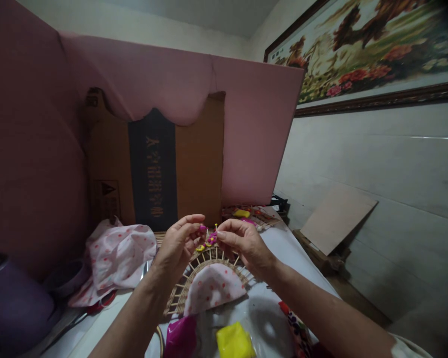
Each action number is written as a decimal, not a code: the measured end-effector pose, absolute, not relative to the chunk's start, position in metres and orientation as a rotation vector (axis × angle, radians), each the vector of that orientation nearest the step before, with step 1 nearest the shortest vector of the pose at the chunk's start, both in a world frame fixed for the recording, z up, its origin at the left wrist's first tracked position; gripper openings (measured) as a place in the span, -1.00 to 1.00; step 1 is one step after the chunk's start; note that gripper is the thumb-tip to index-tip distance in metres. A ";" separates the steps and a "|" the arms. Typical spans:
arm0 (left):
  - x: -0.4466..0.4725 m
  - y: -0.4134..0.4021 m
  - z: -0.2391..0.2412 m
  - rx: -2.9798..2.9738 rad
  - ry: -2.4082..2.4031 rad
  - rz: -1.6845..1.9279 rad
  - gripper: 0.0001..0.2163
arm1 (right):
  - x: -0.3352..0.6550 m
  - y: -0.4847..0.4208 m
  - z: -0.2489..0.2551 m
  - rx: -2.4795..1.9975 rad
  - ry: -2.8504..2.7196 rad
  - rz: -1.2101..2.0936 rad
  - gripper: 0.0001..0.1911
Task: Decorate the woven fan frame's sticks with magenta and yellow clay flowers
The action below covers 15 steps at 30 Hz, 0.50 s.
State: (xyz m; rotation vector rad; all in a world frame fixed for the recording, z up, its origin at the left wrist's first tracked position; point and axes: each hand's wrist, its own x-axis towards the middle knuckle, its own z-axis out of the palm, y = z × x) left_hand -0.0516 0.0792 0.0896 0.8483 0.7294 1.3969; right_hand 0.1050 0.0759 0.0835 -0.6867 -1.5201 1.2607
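My left hand (178, 244) is closed, with a small magenta piece of what looks like clay (202, 227) pinched at its fingertips. Opposite it, my right hand (245, 244) pinches a small magenta flower (211, 238) with yellow on it. A thin yellow-tipped piece (216, 226) sticks up by the right fingertips. Below the fingers lies a small yellow piece (200, 248). Under both hands is a woven wicker piece (178, 293) with a rounded, spoked edge, bearing a half-round of dotted fabric (216, 286). Nearer me are a magenta clay lump (181, 338) and a yellow clay lump (235, 340) in clear plastic.
Crumpled dotted fabric (115, 251), red-handled scissors (103, 302) and a purple kettle-like vessel (15, 308) are at the left. A cardboard box (199, 164) stands behind. Back right holds more wicker with coloured bits (246, 214). A board (338, 219) leans on the wall.
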 end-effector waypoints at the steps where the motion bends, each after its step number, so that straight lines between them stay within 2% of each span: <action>1: -0.053 0.080 0.089 0.851 0.718 1.401 -0.82 | 0.106 0.077 0.082 -0.686 -1.472 1.328 -0.79; 8: -0.045 0.072 0.086 0.843 0.612 1.132 -0.85 | 0.114 0.082 0.072 -0.734 -1.484 1.089 -0.80; 15: -0.033 0.064 0.086 0.917 0.778 1.098 -0.73 | 0.116 0.074 0.076 -0.800 -1.711 0.532 -0.91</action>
